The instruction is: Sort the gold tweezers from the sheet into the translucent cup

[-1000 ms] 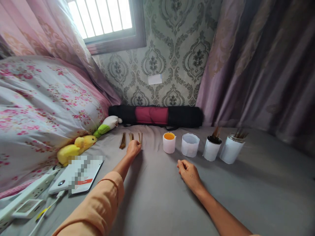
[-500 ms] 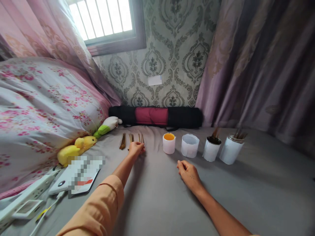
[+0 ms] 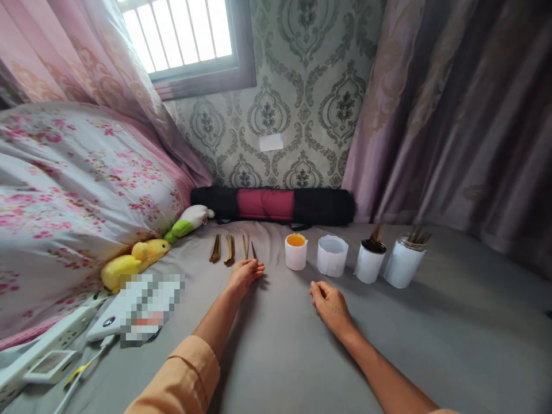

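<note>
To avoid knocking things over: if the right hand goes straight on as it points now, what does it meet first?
The right hand would probably meet the white cup with orange inside, though depth is unclear.

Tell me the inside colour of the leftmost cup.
Orange; the leftmost cup shows it best in the head view.

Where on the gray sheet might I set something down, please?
Bare sheet runs toward the camera between the left hand and right hand; another broad patch lies right of the right hand, nearer than the white cups. It is crowded where sticks lie by the left hand, and around the power strip.
</note>
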Demonstrator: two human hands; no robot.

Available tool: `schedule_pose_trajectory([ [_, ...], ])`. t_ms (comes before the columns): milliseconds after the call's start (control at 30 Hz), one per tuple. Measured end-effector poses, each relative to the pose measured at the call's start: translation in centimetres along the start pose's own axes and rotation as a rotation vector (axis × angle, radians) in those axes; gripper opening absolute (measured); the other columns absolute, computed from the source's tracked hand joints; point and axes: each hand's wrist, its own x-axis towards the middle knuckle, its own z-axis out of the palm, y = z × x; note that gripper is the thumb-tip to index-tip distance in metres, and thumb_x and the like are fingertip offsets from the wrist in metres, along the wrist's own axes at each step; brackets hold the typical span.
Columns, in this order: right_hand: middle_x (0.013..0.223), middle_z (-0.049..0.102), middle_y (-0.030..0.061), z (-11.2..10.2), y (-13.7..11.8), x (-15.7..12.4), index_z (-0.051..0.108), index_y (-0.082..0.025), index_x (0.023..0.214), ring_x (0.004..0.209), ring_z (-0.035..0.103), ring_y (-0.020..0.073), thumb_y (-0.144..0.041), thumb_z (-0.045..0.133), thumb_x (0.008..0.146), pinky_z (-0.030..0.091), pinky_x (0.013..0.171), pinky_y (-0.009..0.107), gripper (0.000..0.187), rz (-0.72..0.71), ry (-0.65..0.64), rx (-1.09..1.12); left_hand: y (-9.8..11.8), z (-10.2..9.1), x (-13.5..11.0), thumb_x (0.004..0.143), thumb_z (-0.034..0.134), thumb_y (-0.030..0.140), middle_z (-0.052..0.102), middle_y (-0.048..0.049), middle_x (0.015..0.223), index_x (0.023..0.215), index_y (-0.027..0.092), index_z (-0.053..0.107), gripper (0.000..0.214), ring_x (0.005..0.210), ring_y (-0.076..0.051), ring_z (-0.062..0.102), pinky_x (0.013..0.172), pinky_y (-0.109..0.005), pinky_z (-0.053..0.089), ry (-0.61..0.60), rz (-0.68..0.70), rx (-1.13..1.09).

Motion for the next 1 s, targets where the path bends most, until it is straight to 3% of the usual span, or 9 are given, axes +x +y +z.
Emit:
schedule_pose_trajectory([
  [200,0.048,0.051,-0.0009,0.1,0.2,0.0,0.055,-0.017,0.064,0.042,0.044,0.0096,-0.046,0.035,0.081,0.03,0.042,0.019,0.039,0.006,-0.008,-0.008,-0.6,0.5,-1.9,0.078,0.049,0.007,0.061,-0.0066,0.064,0.076,0.007,0.054,0.005,0.051,-0.008,0.058,0.05,-0.018,0.049,-0.054,-0.049,-0.107],
  [500,0.048,0.051,-0.0004,0.1,0.3,0.1,0.055,-0.017,0.065,0.041,0.043,0.0095,-0.045,0.035,0.081,0.029,0.04,0.019,0.039,-0.003,-0.011,0.001,-1.2,1.1,-5.1,0.072,0.051,-0.003,0.062,-0.0083,0.071,0.082,0.006,0.057,0.015,0.055,-0.007,0.058,0.054,-0.016,0.049,-0.132,-0.081,-0.177],
  [1000,0.048,0.052,0.0,-0.1,0.1,-0.1,0.057,-0.016,0.067,0.042,0.046,0.0098,-0.048,0.034,0.081,0.032,0.042,0.019,0.042,-0.014,-0.019,0.024,-3.4,1.8,-9.2,0.07,0.061,0.014,0.062,-0.0081,0.074,0.089,0.009,0.061,0.019,0.057,-0.008,0.056,0.051,-0.018,0.046,-0.22,-0.009,-0.173],
])
